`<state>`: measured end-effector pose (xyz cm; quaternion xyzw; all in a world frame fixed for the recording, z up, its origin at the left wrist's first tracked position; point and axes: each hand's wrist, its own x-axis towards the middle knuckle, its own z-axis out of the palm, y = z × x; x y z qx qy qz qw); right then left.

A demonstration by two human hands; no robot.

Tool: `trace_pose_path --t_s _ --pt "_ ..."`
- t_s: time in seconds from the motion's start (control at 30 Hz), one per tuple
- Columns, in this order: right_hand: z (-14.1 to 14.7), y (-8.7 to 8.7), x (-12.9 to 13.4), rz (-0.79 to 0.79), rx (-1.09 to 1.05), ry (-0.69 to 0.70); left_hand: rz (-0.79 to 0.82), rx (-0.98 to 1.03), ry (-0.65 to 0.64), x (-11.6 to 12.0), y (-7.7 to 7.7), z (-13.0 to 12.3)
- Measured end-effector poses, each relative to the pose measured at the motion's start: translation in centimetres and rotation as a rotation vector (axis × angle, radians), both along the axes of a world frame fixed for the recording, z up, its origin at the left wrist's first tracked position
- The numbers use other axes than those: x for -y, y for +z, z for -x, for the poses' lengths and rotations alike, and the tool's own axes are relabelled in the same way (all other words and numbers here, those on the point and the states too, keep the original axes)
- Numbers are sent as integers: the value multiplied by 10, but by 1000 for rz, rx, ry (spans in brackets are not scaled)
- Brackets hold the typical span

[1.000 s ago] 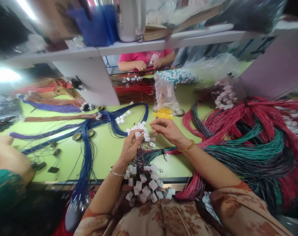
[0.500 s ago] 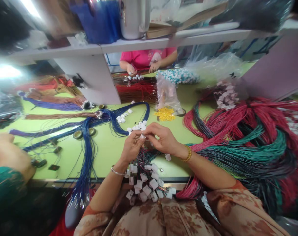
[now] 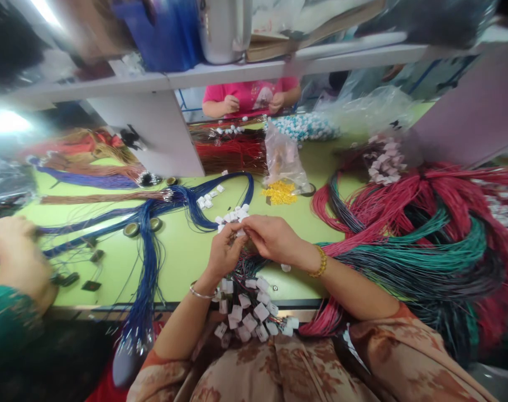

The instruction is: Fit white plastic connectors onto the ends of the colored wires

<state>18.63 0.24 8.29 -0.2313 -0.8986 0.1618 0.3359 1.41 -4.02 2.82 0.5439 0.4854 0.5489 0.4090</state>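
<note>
My left hand [image 3: 225, 250] is closed in a pinch on a small white connector [image 3: 240, 232], mostly covered by the fingers. My right hand [image 3: 276, 237] meets it there, thumb and fingertips pressed together; what they grip is hidden. Just beyond the fingertips lies a small heap of white connectors [image 3: 236, 214]. Below my hands, a bundle of dark, green and red wires runs toward me, ending in many white connectors [image 3: 249, 322] that hang over the table edge.
Blue wires [image 3: 150, 251] lie to the left, near a co-worker's hand [image 3: 22, 259]. Red, green and black wires [image 3: 408, 251] heap up on the right. Yellow pieces [image 3: 279, 192] lie by a plastic bag [image 3: 282, 153]. Another person [image 3: 252, 97] sits opposite, under the shelf [image 3: 254, 73].
My right hand has moved slightly down and its fingers now cover more of the connector. The person opposite has raised both hands. The co-worker's hand at left has shifted over the blue wires.
</note>
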Motion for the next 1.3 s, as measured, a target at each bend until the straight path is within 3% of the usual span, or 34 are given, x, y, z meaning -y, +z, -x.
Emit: trace_pose_path --t_s 0.2,0.27,0.43,0.53,0.63,0.7,0.8,0.93,1.03,1.17,1.3 --pt "14 -14 24 4 -58 -25 -28 -16 151 -1 3 -5" --pt "15 -17 20 83 -121 -31 -33 16 147 -2 9 -4" --pt "-2 -28 -28 436 -291 -236 73 276 -37 -3 23 26" --pt "-13 -41 -52 486 -23 -310 353 269 -53 0 18 52" --pt "-10 -52 -55 557 283 -257 414 -5 129 3 3 66" --pt "-1 -55 -51 594 380 -229 421 -137 93 5 -6 64" --pt "15 -58 -44 673 317 -146 467 -150 -44 4 -11 50" --pt "25 -64 -34 758 82 -15 452 32 -72 1 -11 27" --pt "23 -65 -20 609 49 -45 396 220 -34 1 -16 16" --pt "15 -65 5 184 117 -71 189 448 -62 6 -19 15" --pt "8 -77 21 -211 115 28 85 343 -142 15 -13 25"
